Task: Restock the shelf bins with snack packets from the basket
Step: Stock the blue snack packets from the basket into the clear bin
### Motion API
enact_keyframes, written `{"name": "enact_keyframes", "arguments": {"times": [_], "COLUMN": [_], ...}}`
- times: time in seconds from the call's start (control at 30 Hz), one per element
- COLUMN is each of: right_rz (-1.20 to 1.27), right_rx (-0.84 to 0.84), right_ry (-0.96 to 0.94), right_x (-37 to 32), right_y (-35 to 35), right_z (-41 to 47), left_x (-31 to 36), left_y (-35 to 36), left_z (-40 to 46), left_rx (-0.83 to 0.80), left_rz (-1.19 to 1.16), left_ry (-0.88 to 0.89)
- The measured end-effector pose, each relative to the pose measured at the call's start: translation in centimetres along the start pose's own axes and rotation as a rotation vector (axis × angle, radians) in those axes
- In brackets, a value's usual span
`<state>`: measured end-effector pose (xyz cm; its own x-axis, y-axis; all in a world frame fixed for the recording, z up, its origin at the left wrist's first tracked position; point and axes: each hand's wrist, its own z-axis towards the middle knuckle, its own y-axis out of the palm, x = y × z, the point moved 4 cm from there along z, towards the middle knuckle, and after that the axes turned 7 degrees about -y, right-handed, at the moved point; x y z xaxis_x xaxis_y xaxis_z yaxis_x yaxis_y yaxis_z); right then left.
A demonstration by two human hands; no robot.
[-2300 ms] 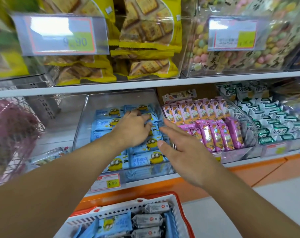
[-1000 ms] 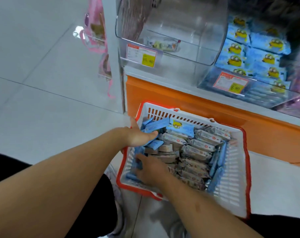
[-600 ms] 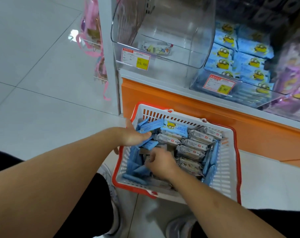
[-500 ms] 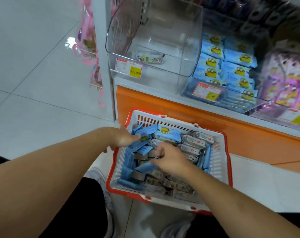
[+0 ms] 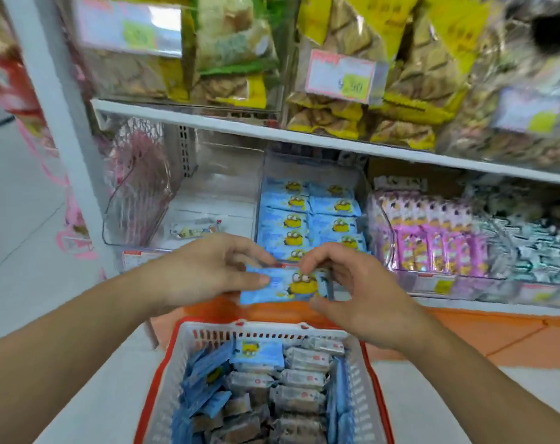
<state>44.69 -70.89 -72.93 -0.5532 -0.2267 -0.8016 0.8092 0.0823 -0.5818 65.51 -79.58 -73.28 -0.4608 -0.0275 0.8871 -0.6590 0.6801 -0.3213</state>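
Note:
Between my two hands is a blue snack packet [image 5: 285, 285] with a yellow cartoon figure, held just in front of the clear bin [image 5: 363, 190] that holds more of the same blue packets [image 5: 307, 216]. My left hand [image 5: 208, 270] pinches its left end. My right hand [image 5: 352, 286] pinches its right end with thumb and fingers. Below stands the red and white basket [image 5: 265, 333], holding several blue packets and grey packets [image 5: 304, 376].
A nearly bare clear bin [image 5: 163, 187] with one small packet stands left of the blue bin. Pink packets [image 5: 432, 238] and green-white packets [image 5: 535, 251] fill bins to the right. Yellow biscuit bags [image 5: 368, 107] sit on the upper shelf. An orange base [image 5: 464, 331] runs under the shelf.
Both hands have come up out of the basket with a blue packet and now hold it in front of the blue bin. My view has lifted from the basket to the shelf.

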Motion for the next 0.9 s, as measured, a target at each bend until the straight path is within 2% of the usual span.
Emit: {"name": "enact_keyframes", "arguments": {"times": [0.07,0.23,0.33,0.4,0.47,0.57,0.8,0.9], "right_rz": [-0.153,-0.412,-0.437,-0.436,-0.471,-0.514,-0.497,-0.510], "right_rx": [0.044,0.137,0.186,0.194,0.186,0.139,0.127,0.185], "right_ry": [-0.052,-0.124,-0.061,-0.008,0.008,0.029,0.053,0.052], "right_x": [0.0,0.7,2.1,3.3,4.6,6.7,9.9,10.6], "right_y": [-0.9,-2.1,-3.3,-4.0,-4.3,-3.9,-0.9,-0.2], "right_z": [0.5,2.7,4.9,6.8,9.1,12.7,17.3,17.3], "left_x": [1.3,2.6,2.0,1.4,0.6,-0.3,-0.8,-0.8], "left_y": [-0.5,0.2,-0.8,-2.1,-2.8,-2.7,-2.9,-2.8], "left_z": [0.9,4.1,6.8,7.7,8.0,8.6,8.8,8.9], "left_rx": [0.080,0.119,0.337,0.558,0.678,0.662,0.642,0.644], "left_rz": [-0.055,-0.130,-0.138,0.067,0.336,0.469,0.394,0.386], "left_ry": [0.053,0.118,0.159,0.199,0.220,0.263,0.227,0.227]}}
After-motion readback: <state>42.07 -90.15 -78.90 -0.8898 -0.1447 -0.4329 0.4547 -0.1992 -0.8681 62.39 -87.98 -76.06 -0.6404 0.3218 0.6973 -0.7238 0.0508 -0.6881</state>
